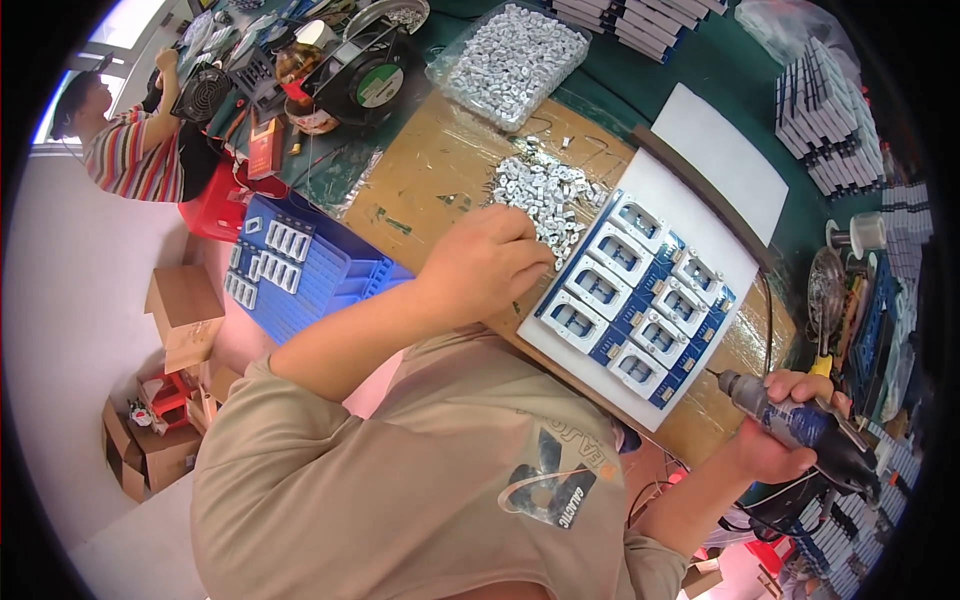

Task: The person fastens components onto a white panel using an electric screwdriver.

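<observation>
My left hand (490, 262) is at the near edge of a loose pile of small silvery-white parts (545, 192) on the wooden board. Its fingers are pinched together, and whatever they hold is hidden. Wrapped round a dark electric screwdriver (800, 422), my right hand (775, 450) is off the board's right side, with the tool's tip pointing left toward the work. Between the hands, a blue circuit panel (628, 322) carrying several white oval-windowed frames (597, 287) lies tilted on a white foam sheet (552, 335).
A clear tub (510, 65) full of small silvery parts stands at the back. A dark bar (700, 195) borders the foam sheet. Stacked panels (825, 120) sit at far right, a black fan (375, 85) at back left. A blue crate (320, 265) is left; another person (135, 150) sits beyond.
</observation>
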A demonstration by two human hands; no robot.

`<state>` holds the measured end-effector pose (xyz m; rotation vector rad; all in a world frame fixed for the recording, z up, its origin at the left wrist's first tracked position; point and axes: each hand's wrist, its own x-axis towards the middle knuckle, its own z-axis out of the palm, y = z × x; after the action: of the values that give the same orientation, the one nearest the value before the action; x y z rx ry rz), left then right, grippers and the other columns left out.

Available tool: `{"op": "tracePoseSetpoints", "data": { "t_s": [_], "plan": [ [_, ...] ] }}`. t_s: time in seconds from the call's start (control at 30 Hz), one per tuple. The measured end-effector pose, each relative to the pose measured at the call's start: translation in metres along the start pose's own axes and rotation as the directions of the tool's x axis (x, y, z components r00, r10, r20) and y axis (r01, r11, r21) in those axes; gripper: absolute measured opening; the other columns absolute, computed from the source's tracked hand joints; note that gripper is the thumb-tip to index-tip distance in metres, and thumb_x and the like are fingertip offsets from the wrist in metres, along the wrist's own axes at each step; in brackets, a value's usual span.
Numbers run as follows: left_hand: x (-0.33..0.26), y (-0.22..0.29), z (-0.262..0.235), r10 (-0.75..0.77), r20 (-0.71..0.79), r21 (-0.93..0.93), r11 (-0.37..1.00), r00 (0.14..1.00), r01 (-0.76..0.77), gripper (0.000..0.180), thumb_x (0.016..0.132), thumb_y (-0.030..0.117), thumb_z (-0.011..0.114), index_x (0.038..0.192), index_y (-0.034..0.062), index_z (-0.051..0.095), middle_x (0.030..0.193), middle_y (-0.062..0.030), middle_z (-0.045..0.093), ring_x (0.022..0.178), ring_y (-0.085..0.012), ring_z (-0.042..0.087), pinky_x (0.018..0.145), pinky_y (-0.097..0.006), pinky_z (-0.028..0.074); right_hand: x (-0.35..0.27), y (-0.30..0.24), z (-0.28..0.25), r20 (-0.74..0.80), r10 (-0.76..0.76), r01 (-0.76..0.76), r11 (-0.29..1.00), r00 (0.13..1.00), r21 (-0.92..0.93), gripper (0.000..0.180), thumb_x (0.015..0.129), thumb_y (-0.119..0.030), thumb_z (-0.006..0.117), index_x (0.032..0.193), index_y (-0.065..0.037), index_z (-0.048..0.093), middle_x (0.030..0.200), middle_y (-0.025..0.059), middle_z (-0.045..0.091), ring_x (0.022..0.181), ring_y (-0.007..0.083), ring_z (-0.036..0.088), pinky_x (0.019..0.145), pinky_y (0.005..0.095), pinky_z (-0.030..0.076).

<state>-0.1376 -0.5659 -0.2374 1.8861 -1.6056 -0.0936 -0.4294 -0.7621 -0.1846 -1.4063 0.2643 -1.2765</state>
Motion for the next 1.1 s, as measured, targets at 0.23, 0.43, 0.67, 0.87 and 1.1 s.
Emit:
{"op": "tracePoseSetpoints", "data": {
  "t_s": [0.23,0.43,0.67,0.87,1.1],
  "plan": [
    [0.005,0.000,0.014,0.085,0.012,0.036,0.996,0.996,-0.085,0.011,0.071,0.012,0.068,0.082,0.0118,0.068,0.081,-0.0040,0.054,0.076,-0.0240,0.055,0.068,-0.036,0.045,-0.012,0.009,0.001,-0.047,0.035,-0.040,0.992,0.998,-0.116,0.078,0.076,-0.063,0.063,0.126,-0.006,0.040,0.092,0.0130,0.047,0.068,0.0228,0.052,0.063,0.0376,0.045],
    [-0.001,0.004,-0.002,0.065,0.123,0.053,0.996,0.990,-0.072,0.012,0.070,0.013,0.069,0.081,0.0106,0.067,0.081,-0.0051,0.055,0.078,-0.0249,0.055,0.070,-0.037,0.044,-0.015,0.009,-0.001,-0.054,0.038,-0.041,0.997,0.998,-0.064,0.077,0.076,-0.063,0.064,0.124,-0.008,0.042,0.091,0.0113,0.047,0.069,0.0220,0.052,0.064,0.0372,0.044],
    [-0.012,-0.004,-0.020,-0.114,0.111,-0.039,0.992,0.987,0.119,0.010,0.072,0.013,0.070,0.080,0.0086,0.066,0.081,-0.0068,0.056,0.081,-0.0269,0.056,0.070,-0.038,0.045,-0.015,0.010,-0.003,-0.033,0.037,-0.039,0.997,0.999,-0.063,0.076,0.076,-0.062,0.065,0.124,-0.008,0.043,0.091,0.0104,0.047,0.071,0.0208,0.051,0.065,0.0353,0.044],
    [-0.008,-0.004,-0.020,-0.101,0.120,0.045,0.994,0.988,0.096,0.010,0.073,0.011,0.070,0.082,0.0097,0.067,0.084,-0.0065,0.057,0.082,-0.0264,0.056,0.072,-0.037,0.046,-0.014,0.011,-0.004,-0.013,0.050,-0.050,0.998,0.999,-0.047,0.076,0.076,-0.062,0.065,0.125,-0.008,0.043,0.091,0.0105,0.047,0.071,0.0204,0.051,0.064,0.0343,0.043],
    [-0.004,-0.001,-0.019,0.006,0.235,0.217,0.974,0.972,-0.059,0.010,0.074,0.010,0.066,0.084,0.0126,0.064,0.087,-0.0031,0.057,0.084,-0.0243,0.056,0.073,-0.034,0.044,-0.015,0.011,-0.004,-0.003,0.034,-0.034,0.998,0.999,-0.055,0.077,0.076,-0.062,0.064,0.126,-0.008,0.043,0.092,0.0112,0.047,0.071,0.0208,0.050,0.064,0.0341,0.043]
  ]
}}
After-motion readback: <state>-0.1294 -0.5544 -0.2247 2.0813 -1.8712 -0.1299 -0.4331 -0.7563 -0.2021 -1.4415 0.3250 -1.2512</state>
